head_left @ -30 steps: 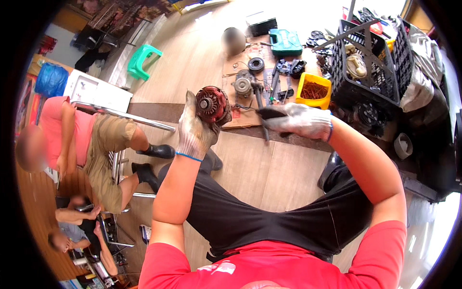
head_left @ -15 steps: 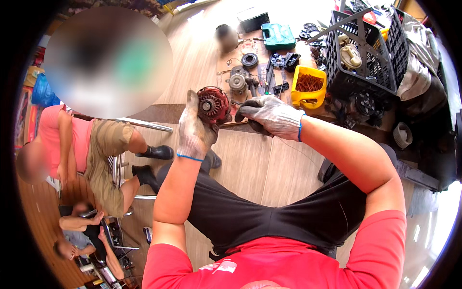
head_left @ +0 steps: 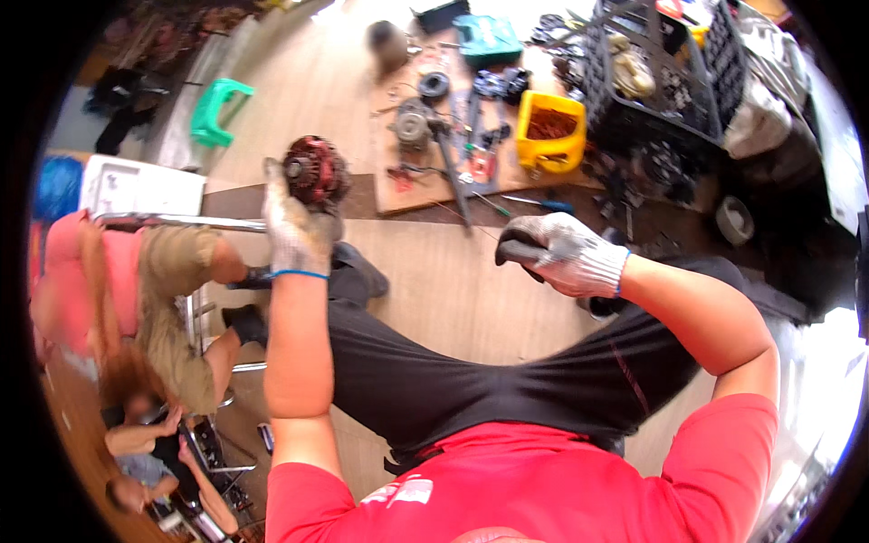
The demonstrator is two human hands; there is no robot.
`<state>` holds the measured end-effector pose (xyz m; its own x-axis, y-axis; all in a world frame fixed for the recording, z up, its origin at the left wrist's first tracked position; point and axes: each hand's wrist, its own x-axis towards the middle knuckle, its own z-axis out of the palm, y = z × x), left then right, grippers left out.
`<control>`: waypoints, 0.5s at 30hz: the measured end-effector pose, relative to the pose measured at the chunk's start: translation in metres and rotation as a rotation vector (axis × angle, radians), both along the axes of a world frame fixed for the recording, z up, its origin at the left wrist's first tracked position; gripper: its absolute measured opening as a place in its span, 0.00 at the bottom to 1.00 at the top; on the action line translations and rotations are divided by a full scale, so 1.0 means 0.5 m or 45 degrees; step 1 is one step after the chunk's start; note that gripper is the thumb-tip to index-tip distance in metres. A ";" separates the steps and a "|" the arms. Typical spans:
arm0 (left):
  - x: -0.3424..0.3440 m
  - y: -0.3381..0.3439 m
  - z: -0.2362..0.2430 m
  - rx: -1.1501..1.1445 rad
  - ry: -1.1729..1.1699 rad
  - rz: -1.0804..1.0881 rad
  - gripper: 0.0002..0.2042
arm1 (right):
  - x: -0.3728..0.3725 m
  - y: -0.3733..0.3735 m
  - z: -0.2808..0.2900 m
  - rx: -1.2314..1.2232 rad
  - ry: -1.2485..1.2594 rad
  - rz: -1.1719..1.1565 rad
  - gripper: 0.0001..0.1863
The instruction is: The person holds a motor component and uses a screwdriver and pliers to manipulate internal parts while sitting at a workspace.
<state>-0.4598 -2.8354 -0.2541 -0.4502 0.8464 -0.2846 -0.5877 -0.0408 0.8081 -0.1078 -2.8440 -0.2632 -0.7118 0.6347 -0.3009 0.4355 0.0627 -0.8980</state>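
Note:
My left hand (head_left: 301, 220), in a white knit glove with a dirty palm, grips a round motor core (head_left: 314, 172) with reddish copper windings. The core's toothed face and central shaft end point up at me. Off to the right, my gloved right hand (head_left: 563, 253) is closed over the floor, its dark-coated fingers curled together. A faint thin line, like a wire, shows close to those fingers; what they pinch, if anything, is too small to make out.
Ahead lies a board (head_left: 391, 185) with motor parts (head_left: 413, 129), a screwdriver (head_left: 539, 204) and a yellow container (head_left: 550, 136) of copper scraps. Black crates (head_left: 652, 109) stand to its right, a teal case (head_left: 487, 41) behind. A seated person (head_left: 172, 271) is at my left, near a green stool (head_left: 215, 110).
The motor core has moved left in my left hand, away from my right hand. My right hand has shifted right and nearer to me, widening the gap. The view has turned slightly.

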 end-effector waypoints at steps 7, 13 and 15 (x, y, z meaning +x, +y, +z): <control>-0.017 0.033 -0.047 0.004 -0.049 -0.232 0.30 | 0.309 -0.205 0.173 -0.060 -0.447 -0.103 0.09; -0.202 0.092 -0.112 0.070 0.130 -0.545 0.28 | 0.637 -0.459 0.160 -0.100 -0.959 -0.472 0.07; -0.195 0.106 -0.119 0.117 0.327 -0.506 0.27 | 0.741 -0.537 0.126 -0.080 -1.192 -0.494 0.08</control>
